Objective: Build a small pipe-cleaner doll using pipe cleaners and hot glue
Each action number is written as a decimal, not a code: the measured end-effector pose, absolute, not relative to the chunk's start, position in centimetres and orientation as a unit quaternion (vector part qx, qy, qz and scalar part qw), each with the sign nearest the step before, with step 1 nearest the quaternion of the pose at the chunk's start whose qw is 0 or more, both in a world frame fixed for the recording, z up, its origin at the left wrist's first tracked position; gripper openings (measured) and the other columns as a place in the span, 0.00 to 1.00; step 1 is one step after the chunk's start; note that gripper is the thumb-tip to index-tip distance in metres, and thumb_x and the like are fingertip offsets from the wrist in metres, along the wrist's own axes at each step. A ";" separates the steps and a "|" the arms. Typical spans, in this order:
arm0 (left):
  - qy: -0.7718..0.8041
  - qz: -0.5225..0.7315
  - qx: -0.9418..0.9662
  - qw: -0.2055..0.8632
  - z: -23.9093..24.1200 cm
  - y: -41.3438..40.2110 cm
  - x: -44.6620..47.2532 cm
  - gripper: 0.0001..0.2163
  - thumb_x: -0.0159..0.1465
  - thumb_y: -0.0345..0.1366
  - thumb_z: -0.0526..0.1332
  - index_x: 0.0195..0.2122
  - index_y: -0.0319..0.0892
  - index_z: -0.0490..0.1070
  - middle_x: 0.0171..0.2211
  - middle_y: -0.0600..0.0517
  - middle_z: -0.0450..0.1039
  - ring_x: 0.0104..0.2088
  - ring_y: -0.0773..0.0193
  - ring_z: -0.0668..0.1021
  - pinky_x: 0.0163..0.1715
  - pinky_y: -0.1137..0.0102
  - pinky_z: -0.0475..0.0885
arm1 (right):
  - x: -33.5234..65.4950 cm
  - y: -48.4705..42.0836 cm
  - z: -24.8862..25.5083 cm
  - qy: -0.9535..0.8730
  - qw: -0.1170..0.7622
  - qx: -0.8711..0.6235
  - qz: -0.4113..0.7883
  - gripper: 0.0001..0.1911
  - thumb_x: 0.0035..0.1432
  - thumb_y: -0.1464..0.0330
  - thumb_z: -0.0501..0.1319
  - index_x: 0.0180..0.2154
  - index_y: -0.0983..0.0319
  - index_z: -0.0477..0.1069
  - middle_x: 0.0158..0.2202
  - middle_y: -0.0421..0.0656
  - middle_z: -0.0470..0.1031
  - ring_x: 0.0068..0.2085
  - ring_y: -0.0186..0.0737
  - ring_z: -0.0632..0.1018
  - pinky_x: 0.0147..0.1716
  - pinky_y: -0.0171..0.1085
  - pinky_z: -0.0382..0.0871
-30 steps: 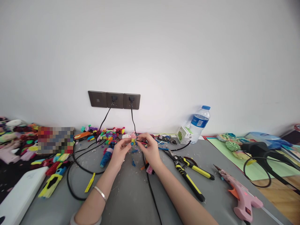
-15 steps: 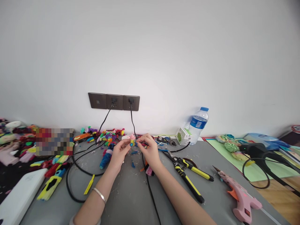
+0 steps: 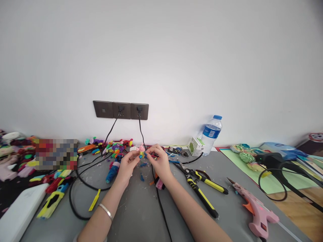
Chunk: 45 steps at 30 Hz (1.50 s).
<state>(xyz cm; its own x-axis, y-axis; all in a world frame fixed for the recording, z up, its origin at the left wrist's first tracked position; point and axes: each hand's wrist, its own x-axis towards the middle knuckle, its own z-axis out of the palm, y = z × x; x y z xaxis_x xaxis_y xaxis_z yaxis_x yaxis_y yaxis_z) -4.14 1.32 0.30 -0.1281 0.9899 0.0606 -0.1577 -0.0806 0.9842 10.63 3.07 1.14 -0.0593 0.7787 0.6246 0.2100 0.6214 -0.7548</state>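
Observation:
Both hands meet over the middle of the grey table (image 3: 141,215). My left hand (image 3: 127,166) pinches a small craft piece (image 3: 141,151) with a pink top and yellow and blue parts. My right hand (image 3: 158,161) is closed in a pinch against the same piece from the right. A silver bracelet (image 3: 106,210) circles my left wrist. A black cable (image 3: 158,201) runs under my right forearm. Small blue bits (image 3: 142,176) lie on the table below the hands.
Yellow-handled pliers (image 3: 202,193) and a pink glue gun (image 3: 254,210) lie to the right. A water bottle (image 3: 210,134) and a small green box (image 3: 195,146) stand by the wall. Colourful fuzzy pieces (image 3: 113,148) pile left of the hands, under wall sockets (image 3: 120,110). A white box (image 3: 17,213) sits front left.
Both hands stay pinched on the small piece with only slight finger shifts. The view has drifted a little, moving everything slightly leftwards.

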 end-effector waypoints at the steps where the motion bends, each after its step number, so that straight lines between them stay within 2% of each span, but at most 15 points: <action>1: 0.469 0.586 0.446 0.488 0.3 1.3 -4.1 0.21 0.46 0.48 0.71 0.37 0.39 0.77 0.35 0.46 0.78 0.34 0.60 0.76 0.28 0.72 0.68 | 10.6 3.1 1.2 -0.686 0.584 -0.361 0.243 0.06 0.55 0.74 0.59 0.29 0.59 0.73 0.31 0.41 0.71 0.34 0.40 0.72 0.33 0.37 0.66; 15: 0.455 0.596 0.476 0.460 -0.4 1.7 -4.4 0.15 0.49 0.44 0.70 0.33 0.40 0.77 0.29 0.50 0.74 0.27 0.65 0.73 0.26 0.73 0.67 | 10.6 2.9 1.3 -0.678 0.588 -0.358 0.258 0.07 0.53 0.75 0.59 0.28 0.59 0.73 0.30 0.41 0.71 0.33 0.39 0.73 0.33 0.37 0.66; 45: 0.469 0.598 0.471 0.448 -0.1 1.6 -4.2 0.14 0.46 0.44 0.70 0.29 0.41 0.75 0.29 0.51 0.74 0.27 0.65 0.72 0.26 0.72 0.67 | 10.6 3.0 1.1 -0.682 0.578 -0.365 0.258 0.07 0.52 0.75 0.59 0.28 0.59 0.73 0.30 0.41 0.71 0.33 0.39 0.73 0.32 0.36 0.66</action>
